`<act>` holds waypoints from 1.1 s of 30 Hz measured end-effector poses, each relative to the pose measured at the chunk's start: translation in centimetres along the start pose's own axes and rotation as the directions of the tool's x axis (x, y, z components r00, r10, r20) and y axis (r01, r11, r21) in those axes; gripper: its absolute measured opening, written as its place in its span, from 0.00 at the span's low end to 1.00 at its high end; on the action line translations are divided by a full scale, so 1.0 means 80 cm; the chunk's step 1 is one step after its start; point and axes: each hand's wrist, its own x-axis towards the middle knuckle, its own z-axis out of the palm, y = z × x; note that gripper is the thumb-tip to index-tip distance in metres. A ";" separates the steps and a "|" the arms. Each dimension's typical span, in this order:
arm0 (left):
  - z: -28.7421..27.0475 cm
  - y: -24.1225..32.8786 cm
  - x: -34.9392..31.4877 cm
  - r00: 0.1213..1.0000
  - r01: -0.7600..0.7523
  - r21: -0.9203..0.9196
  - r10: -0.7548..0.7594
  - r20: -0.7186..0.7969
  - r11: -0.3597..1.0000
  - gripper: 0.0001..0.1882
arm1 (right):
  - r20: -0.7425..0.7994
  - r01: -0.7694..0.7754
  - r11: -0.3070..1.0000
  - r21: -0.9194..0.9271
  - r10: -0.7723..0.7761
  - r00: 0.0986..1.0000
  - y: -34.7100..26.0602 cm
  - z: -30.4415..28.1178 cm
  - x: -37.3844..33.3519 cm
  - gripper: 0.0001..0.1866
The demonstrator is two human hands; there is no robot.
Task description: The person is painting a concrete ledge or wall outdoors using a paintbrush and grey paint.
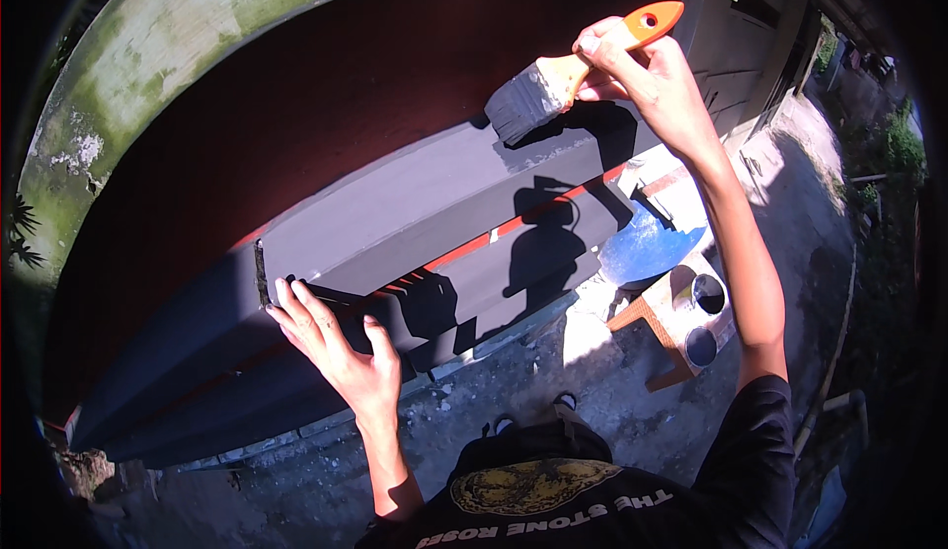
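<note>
Held the paintbrush (561, 75) clamped in the right hand (656, 83), long axis slanted bristles-first toward the side of the left hand (344, 359); spread that hand open, well apart, at the grey surface (395, 189).

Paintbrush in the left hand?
No, the right hand grips the paintbrush, while the left hand holds no brush, its thumb spread from its fingers.
</note>
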 end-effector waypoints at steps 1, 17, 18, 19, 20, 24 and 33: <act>0.001 0.002 0.000 1.000 0.003 -0.001 -0.003 -0.002 1.000 0.48 | 0.020 -0.035 0.997 0.074 0.033 0.999 -0.004 0.010 -0.001 0.14; -0.001 0.000 0.000 1.000 0.003 0.062 -0.004 0.022 0.998 0.47 | -0.240 -0.077 0.995 0.067 0.091 0.966 0.052 0.046 0.011 0.19; 0.001 0.000 0.000 1.000 0.009 0.050 -0.010 0.026 0.999 0.47 | -0.191 -0.106 0.993 0.052 0.114 0.975 0.062 0.039 0.015 0.18; 0.003 0.000 -0.001 0.999 0.014 0.039 -0.015 0.030 0.999 0.48 | -0.141 -0.134 0.990 0.037 0.138 0.980 0.069 0.034 0.017 0.17; 0.005 -0.001 0.000 0.999 0.011 0.040 -0.013 0.035 0.999 0.48 | -0.159 -0.125 0.991 0.043 0.130 0.979 0.075 0.032 0.016 0.16; 0.002 -0.005 -0.001 0.999 0.001 0.047 -0.002 0.035 0.999 0.49 | -0.131 -0.176 0.984 -0.019 0.172 0.976 0.087 0.022 0.025 0.15; 0.004 -0.003 0.000 0.999 -0.006 0.067 0.003 0.041 0.998 0.48 | -0.219 -0.215 0.952 -0.218 0.167 0.961 0.100 -0.073 0.027 0.19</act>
